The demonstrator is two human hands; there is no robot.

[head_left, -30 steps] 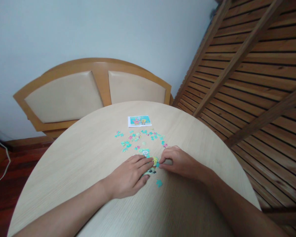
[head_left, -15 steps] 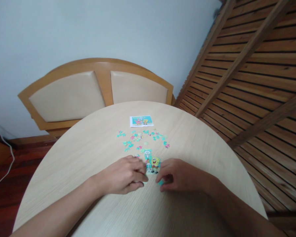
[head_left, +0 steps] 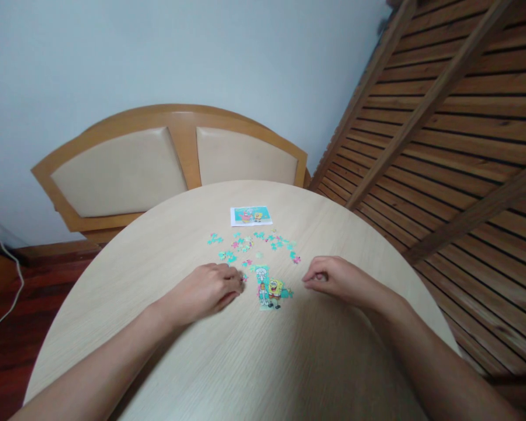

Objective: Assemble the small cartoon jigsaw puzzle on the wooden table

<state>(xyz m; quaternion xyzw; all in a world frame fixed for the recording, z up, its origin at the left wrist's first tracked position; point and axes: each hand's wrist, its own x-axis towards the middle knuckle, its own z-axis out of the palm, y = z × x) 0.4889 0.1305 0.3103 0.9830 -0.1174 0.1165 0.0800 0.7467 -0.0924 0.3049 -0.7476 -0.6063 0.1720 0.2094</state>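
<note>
A partly joined jigsaw puzzle (head_left: 263, 286) lies on the table between my hands, showing a pale cartoon figure and a yellow square one. On its left, my left hand (head_left: 214, 289) rests with bent fingers drawn together, its fingertips beside a small loose puzzle piece (head_left: 244, 277). Whatever is under those fingers is hidden. My right hand (head_left: 328, 276) is curled with thumb and fingertips together, to the right of the puzzle and apart from it. I cannot make out anything in its grasp. A teal part (head_left: 286, 293) sticks out at the puzzle's right side.
Loose puzzle pieces (head_left: 231, 256) are scattered beyond the joined part. Behind them lies a printed picture card (head_left: 251, 215) of the same cartoon. The round wooden table (head_left: 333, 362) meets a chair with cream panels (head_left: 123, 169); slatted wood (head_left: 456, 117) slopes on the right.
Both hands have drawn apart from the puzzle, the left leftward, the right rightward and farther away from me. The teal piece seen below the right fingers no longer shows there; the puzzle's right side is uncovered.
</note>
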